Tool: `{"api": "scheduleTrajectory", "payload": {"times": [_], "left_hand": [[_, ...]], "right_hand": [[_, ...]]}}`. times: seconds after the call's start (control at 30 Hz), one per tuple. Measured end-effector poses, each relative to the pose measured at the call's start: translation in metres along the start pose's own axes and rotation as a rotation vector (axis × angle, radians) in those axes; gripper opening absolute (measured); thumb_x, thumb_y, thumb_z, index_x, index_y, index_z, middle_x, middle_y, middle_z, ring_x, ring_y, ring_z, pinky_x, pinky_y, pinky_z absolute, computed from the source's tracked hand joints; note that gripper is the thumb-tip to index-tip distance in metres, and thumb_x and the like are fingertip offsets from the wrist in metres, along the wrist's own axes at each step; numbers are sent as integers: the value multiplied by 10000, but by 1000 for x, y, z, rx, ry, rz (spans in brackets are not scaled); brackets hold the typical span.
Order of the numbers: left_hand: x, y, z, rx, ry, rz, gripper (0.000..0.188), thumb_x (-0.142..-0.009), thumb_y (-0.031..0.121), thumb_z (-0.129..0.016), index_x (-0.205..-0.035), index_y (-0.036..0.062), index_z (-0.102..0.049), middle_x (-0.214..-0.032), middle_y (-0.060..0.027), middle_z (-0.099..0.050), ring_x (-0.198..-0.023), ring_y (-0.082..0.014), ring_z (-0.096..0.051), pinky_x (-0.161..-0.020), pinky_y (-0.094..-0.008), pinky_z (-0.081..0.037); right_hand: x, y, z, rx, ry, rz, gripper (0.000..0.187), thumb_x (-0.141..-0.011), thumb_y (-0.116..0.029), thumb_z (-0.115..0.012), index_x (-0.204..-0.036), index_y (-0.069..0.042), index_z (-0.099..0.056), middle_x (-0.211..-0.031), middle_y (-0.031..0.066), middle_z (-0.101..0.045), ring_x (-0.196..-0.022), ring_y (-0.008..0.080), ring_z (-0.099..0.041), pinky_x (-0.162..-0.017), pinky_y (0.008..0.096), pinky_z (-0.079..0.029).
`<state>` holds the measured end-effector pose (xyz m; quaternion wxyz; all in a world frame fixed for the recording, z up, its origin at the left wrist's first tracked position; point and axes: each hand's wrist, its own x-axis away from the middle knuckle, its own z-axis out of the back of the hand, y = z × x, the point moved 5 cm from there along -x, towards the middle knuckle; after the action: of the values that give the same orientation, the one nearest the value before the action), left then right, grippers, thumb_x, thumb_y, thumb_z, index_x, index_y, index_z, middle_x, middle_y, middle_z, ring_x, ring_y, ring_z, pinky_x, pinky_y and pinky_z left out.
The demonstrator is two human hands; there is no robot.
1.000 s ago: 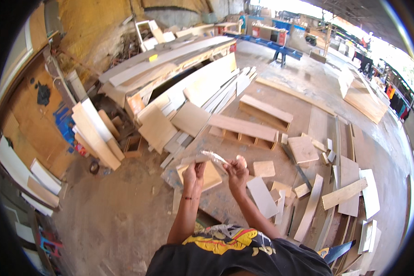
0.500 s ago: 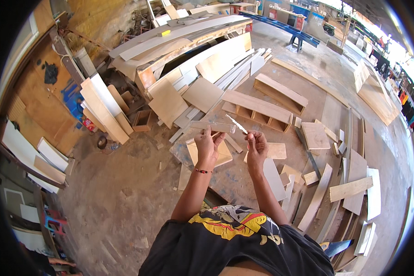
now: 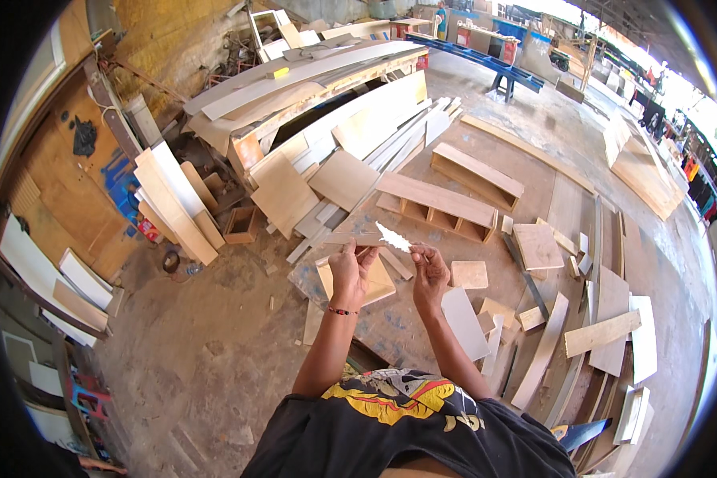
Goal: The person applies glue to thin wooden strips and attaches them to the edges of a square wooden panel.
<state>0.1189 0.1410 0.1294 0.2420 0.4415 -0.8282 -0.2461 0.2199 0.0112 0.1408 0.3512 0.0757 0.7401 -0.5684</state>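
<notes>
My left hand [image 3: 349,271] is closed on a thin, flat, see-through strip [image 3: 350,237], pinched near its lower edge. Facing it, my right hand [image 3: 429,275] pinches one end of a small white piece with jagged edges [image 3: 393,238]. The white piece slants up to the left, its far tip close to the strip's right end; whether they touch I cannot tell. Beneath my left hand lies a pale square wooden panel [image 3: 374,284], partly covered by the hand. A long divided wooden box [image 3: 438,199] rests just beyond my hands.
Stacked boards [image 3: 295,88] fill the far left, with loose panels [image 3: 344,177] leaning below. Offcuts and planks [image 3: 546,350] are scattered at the right. A second wooden box [image 3: 478,175] lies beyond the first. A blue metal trestle [image 3: 478,62] stands far back.
The white piece has turned from a narrow edge-on look to show its broad jagged face. Both hands have shifted slightly left and down in the picture, along with the whole scene.
</notes>
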Motion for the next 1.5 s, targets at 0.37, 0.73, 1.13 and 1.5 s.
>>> {"api": "scheduleTrajectory", "payload": {"times": [0.37, 0.73, 1.13, 1.5], "left_hand": [[11, 38, -1, -186, 98, -296, 198, -893, 116, -418, -979, -57, -377, -909, -190, -539, -784, -272, -608, -648, -341, -566], [16, 46, 1, -267, 151, -446, 236, -892, 169, -448, -1021, 6, -337, -948, -157, -531, -778, -245, -610, -623, -339, -550], [24, 50, -8, -291, 104, -445, 284, -888, 143, -444, -1036, -36, -281, -950, -209, -477, -772, -274, -599, -654, -368, -563], [20, 55, -4, -280, 106, -429, 278, -888, 136, -438, -1026, -51, -285, -954, -219, -486, -777, -295, -607, -650, -353, -567]], "right_hand": [[3, 8, 15, -64, -15, -199, 113, -860, -114, -525, -879, -18, -580, -778, 37, -601, -684, 78, -510, -630, 205, -413], [-1, 6, 20, -37, -32, -262, 146, -871, -132, -513, -867, 2, -570, -748, 52, -591, -598, 60, -476, -542, 185, -399], [0, -5, 17, -185, -82, -330, 137, -837, -104, -563, -894, 18, -588, -705, 35, -589, -605, 58, -502, -554, 179, -398], [-2, -2, 8, -84, -128, -317, 147, -831, -120, -577, -883, 17, -589, -687, 40, -589, -579, 46, -478, -534, 170, -376]]}}
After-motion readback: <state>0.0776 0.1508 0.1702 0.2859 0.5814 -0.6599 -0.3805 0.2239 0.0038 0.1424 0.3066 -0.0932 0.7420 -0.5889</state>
